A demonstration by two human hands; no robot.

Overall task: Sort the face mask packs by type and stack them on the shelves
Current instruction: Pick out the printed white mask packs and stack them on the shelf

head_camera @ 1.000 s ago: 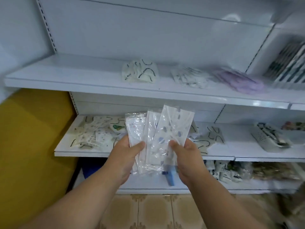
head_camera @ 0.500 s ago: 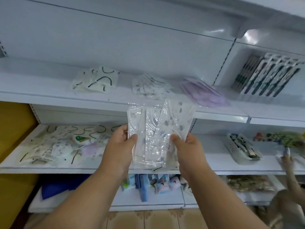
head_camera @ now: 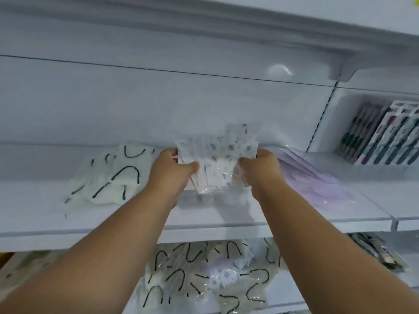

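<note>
Both my hands hold a fanned bundle of clear face mask packs (head_camera: 217, 159) with a blue spotted print, low over the upper shelf (head_camera: 204, 218). My left hand (head_camera: 169, 175) grips the bundle's left edge and my right hand (head_camera: 260, 171) grips its right edge. The bundle sits over the middle of the shelf, between a pile of white packs with black ear loops (head_camera: 108, 177) on the left and a stack of lilac packs (head_camera: 310, 177) on the right. Whether more spotted packs lie beneath is hidden.
The lower shelf (head_camera: 283, 300) carries a loose heap of mixed mask packs (head_camera: 204, 275). To the right, past the upright, boxed goods (head_camera: 385, 139) stand in the neighbouring bay. Another shelf edge (head_camera: 226, 26) overhangs above.
My hands have carried the spotted bundle up and forward, from chest height in front of the shelves onto the upper shelf's middle. The view has tilted upward and closer.
</note>
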